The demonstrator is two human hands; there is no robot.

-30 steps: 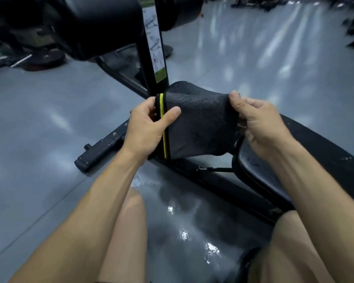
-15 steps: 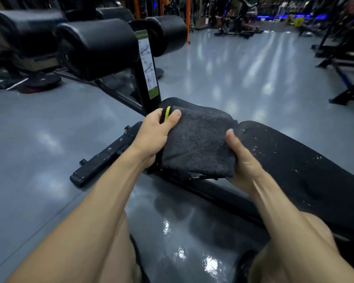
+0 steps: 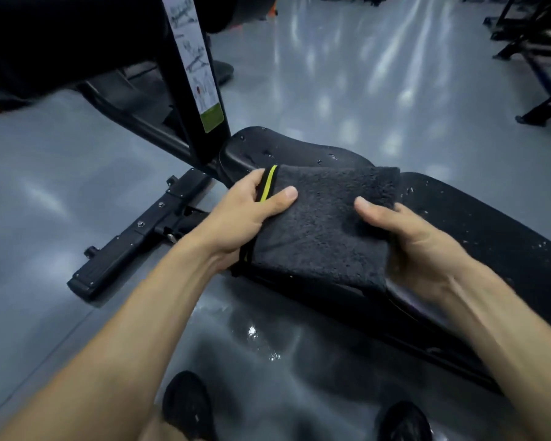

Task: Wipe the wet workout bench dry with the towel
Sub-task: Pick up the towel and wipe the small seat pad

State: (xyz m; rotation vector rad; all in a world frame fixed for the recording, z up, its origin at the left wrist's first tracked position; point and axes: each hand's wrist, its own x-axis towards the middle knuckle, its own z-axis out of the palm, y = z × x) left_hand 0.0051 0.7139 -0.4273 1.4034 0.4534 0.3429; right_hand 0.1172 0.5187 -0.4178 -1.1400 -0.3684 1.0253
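Over the wet bench [image 3: 477, 237], folded dark towel [image 3: 325, 224] stretched left-right, left hand [image 3: 236, 218] and right hand [image 3: 417, 246] each pinching an end

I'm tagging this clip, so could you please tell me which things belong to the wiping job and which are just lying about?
Job: towel, wet bench pad, left hand, right hand.
Lying about: instruction sticker, racks.

Dim, cool indoor light from overhead fixtures streaks long white glare across the glossy grey floor [image 3: 347, 74] toward twelve and one o'clock. Small bright glints sit on the wet patch at six o'clock. The black padded roller [image 3: 61, 33] at eleven o'clock sinks into near-black shadow. Wide-angle bowing bends the edges; the far background is soft and smeared
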